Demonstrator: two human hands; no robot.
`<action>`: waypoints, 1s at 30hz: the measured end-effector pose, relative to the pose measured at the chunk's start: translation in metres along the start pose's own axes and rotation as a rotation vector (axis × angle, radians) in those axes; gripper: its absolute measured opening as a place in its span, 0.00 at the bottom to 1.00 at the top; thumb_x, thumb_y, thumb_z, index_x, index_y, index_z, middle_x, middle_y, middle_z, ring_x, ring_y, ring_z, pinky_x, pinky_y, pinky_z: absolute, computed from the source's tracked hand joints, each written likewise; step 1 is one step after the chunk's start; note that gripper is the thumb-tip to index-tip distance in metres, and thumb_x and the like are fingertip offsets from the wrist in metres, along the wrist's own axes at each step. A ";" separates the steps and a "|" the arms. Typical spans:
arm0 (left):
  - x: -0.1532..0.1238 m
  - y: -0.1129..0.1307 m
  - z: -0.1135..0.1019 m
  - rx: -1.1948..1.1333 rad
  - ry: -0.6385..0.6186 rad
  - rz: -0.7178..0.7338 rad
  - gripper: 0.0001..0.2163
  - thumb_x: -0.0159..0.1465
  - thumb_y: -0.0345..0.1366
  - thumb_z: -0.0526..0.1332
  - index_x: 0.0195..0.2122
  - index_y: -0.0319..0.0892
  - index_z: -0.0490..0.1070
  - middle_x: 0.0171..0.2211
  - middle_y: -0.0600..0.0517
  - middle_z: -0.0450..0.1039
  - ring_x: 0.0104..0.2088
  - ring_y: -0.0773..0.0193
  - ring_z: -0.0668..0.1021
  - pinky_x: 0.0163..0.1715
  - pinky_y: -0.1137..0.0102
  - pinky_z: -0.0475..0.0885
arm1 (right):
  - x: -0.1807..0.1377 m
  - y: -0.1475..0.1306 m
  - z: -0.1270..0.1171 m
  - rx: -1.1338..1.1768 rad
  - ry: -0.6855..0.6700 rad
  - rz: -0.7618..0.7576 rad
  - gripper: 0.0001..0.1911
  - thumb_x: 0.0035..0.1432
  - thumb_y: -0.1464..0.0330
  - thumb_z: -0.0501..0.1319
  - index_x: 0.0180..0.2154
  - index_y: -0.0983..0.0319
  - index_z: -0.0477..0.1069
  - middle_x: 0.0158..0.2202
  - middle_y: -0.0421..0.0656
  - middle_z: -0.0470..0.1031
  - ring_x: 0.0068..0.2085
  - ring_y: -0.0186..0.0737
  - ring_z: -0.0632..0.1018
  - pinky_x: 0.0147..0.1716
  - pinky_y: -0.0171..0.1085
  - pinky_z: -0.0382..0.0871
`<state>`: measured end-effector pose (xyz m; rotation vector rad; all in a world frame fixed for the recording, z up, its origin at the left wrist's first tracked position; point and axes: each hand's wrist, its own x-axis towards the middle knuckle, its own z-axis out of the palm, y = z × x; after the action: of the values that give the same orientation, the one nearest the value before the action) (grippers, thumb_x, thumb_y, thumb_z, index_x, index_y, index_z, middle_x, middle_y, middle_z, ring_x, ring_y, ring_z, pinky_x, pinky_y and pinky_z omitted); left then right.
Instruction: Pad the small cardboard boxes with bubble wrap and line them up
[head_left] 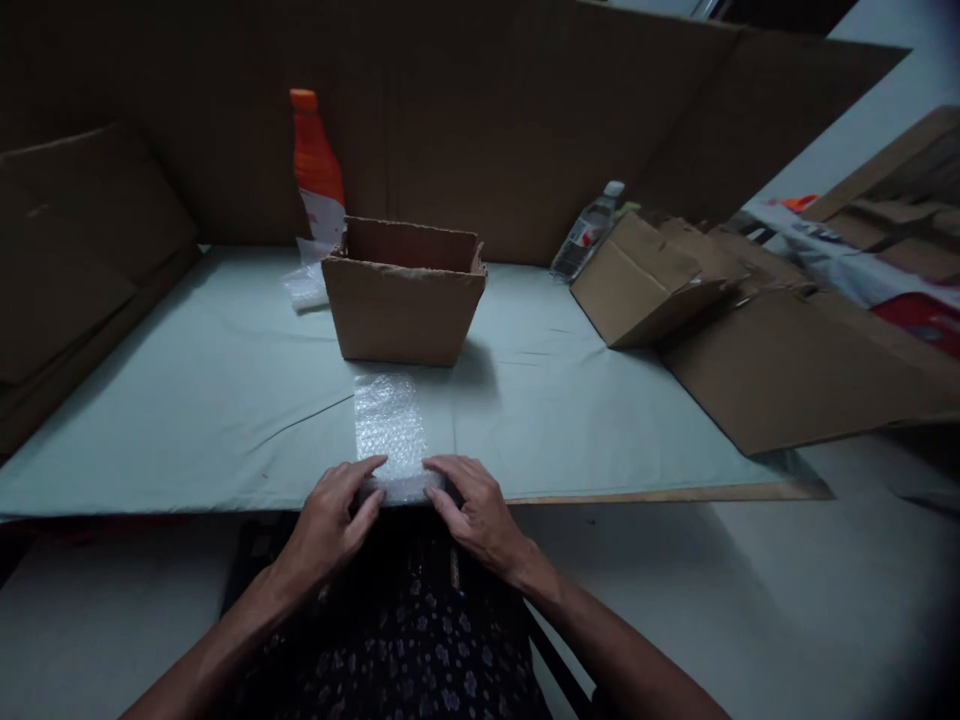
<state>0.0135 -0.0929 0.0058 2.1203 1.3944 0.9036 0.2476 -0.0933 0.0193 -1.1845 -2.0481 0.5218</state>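
A strip of clear bubble wrap [390, 415] lies on the cloth-covered table, running from the front edge toward the open box. Its near end looks rolled or folded into a thicker band; I cannot make out whether anything is inside. My left hand [337, 510] grips the left end of that band between thumb and fingers. At the right end, my right hand [472, 505] holds it the same way. Just beyond the strip stands an open cardboard box [401, 315], whose inner floor is hidden from here.
Behind the box are an orange-capped bottle [315, 160] and a crumpled clear plastic packet [306, 287]. A clear water bottle [589, 230] leans at the back right beside cardboard boxes [645, 270]. Tall cardboard panels [480, 120] wall the back and left. A thin dark line [311, 413] crosses the cloth.
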 end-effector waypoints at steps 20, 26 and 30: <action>0.008 -0.006 0.000 -0.004 0.107 -0.065 0.14 0.69 0.39 0.56 0.54 0.46 0.72 0.44 0.46 0.79 0.44 0.56 0.79 0.47 0.58 0.76 | 0.013 -0.007 -0.002 -0.225 -0.094 -0.158 0.19 0.65 0.68 0.62 0.57 0.60 0.70 0.58 0.53 0.73 0.58 0.52 0.72 0.55 0.53 0.68; 0.007 -0.007 0.000 0.129 0.196 0.138 0.18 0.66 0.37 0.62 0.57 0.47 0.68 0.55 0.43 0.72 0.55 0.52 0.75 0.55 0.54 0.72 | 0.028 -0.003 0.014 -0.261 -0.191 -0.193 0.14 0.65 0.70 0.62 0.52 0.59 0.72 0.53 0.48 0.78 0.53 0.48 0.75 0.52 0.49 0.67; -0.004 -0.005 -0.012 0.017 0.092 0.126 0.16 0.67 0.33 0.59 0.56 0.48 0.68 0.47 0.48 0.78 0.47 0.57 0.79 0.47 0.60 0.76 | 0.030 -0.002 0.010 -0.076 -0.213 -0.116 0.10 0.66 0.69 0.62 0.49 0.60 0.75 0.45 0.44 0.82 0.46 0.43 0.79 0.50 0.46 0.68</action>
<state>0.0003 -0.0946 0.0093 2.2253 1.3292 1.0539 0.2291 -0.0681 0.0247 -1.0838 -2.3207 0.5370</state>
